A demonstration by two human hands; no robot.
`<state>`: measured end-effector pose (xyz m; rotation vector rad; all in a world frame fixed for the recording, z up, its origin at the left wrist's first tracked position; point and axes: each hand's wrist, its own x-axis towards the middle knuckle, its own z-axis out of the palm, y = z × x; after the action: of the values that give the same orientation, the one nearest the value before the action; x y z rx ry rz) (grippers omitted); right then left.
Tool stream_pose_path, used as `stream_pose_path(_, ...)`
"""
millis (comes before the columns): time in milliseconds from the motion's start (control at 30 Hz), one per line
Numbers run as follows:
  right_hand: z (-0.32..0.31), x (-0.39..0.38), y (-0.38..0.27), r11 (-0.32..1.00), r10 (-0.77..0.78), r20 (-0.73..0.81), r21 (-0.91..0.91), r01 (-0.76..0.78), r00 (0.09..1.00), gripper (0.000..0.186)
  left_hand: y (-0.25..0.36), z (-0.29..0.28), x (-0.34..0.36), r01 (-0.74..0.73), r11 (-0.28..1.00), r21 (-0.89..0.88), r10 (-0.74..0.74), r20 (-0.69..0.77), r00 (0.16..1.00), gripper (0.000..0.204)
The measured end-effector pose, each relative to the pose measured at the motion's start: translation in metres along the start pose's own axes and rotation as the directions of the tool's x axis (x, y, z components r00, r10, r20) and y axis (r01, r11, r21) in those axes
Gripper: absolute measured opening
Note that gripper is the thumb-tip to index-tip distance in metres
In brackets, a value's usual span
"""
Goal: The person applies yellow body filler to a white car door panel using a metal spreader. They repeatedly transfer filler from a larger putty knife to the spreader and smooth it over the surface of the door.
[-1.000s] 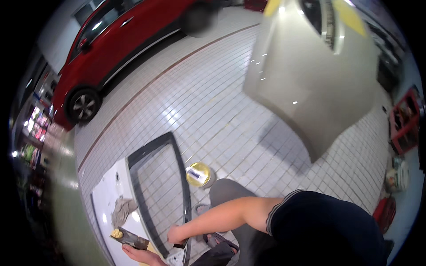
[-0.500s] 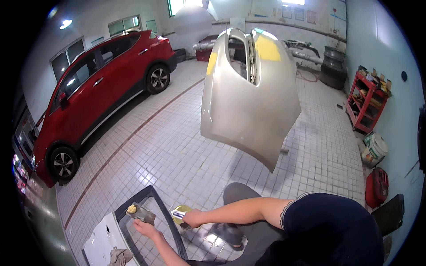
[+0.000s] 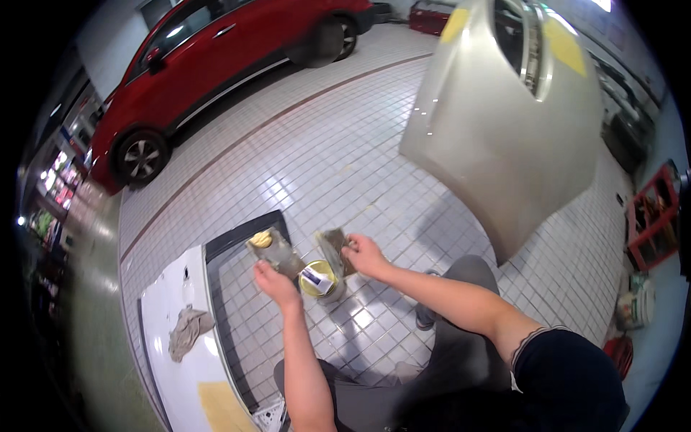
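My left hand [image 3: 277, 284] grips a flat grey putty board [image 3: 282, 253] with a lump of yellowish putty [image 3: 262, 239] on its far corner. Pinched in my right hand [image 3: 366, 255] is a thin, stained putty spreader [image 3: 332, 248], tilted beside the board and apart from the putty. Below and between the two hands stands a round can [image 3: 330, 297] with a yellow top on the floor. A white and dark-blue tube [image 3: 316, 279] lies across that top. To the left is a white car door [image 3: 188, 284], its black window frame partly behind my left hand and the board.
A crumpled grey rag [image 3: 189, 333] lies on the door, near a yellow patch [image 3: 222, 405]. A silver hood [image 3: 497, 129] with yellow patches stands at the right. Beyond are a red car [image 3: 237, 54], a red tool cart [image 3: 651, 212] and a white bucket [image 3: 635, 306].
My right hand has let go of the tube, which now lies on the can, and holds the spreader instead. The view has tipped down, so the door and can show more fully.
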<state>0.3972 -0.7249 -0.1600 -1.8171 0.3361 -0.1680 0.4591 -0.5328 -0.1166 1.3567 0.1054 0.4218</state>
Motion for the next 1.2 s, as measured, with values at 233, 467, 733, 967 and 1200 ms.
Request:
stream_pose_path(233,-0.005,0.038,-0.03,0.829,-0.188,-0.053,0.527,0.187,0.981,0.026,0.0,0.019,-0.01,-0.067,0.998,0.013,0.063,0.199,0.978,0.03)
stream_pose_path(467,-0.019,0.025,-0.078,0.663,-0.203,0.049,0.742,0.101,0.978,0.029,-0.003,0.008,0.0,-0.207,0.97,0.129,0.15,0.357,0.922,0.028)
stream_pose_path(733,-0.01,0.025,-0.069,0.819,-0.411,0.071,0.466,0.334,0.909,0.026,-0.004,0.006,0.007,-0.422,0.853,0.308,0.286,0.401,0.87,0.027)
stream_pose_path(967,-0.017,0.024,-0.074,0.83,-0.557,0.126,0.064,0.553,0.821,0.026,0.014,0.0,0.001,-0.411,0.827,0.383,0.247,0.41,0.878,0.027)
stream_pose_path(1200,-0.024,0.023,-0.078,0.758,-0.61,0.159,-0.169,0.63,0.776,0.024,0.006,-0.003,-0.001,-0.489,0.763,0.423,0.329,0.397,0.857,0.025)
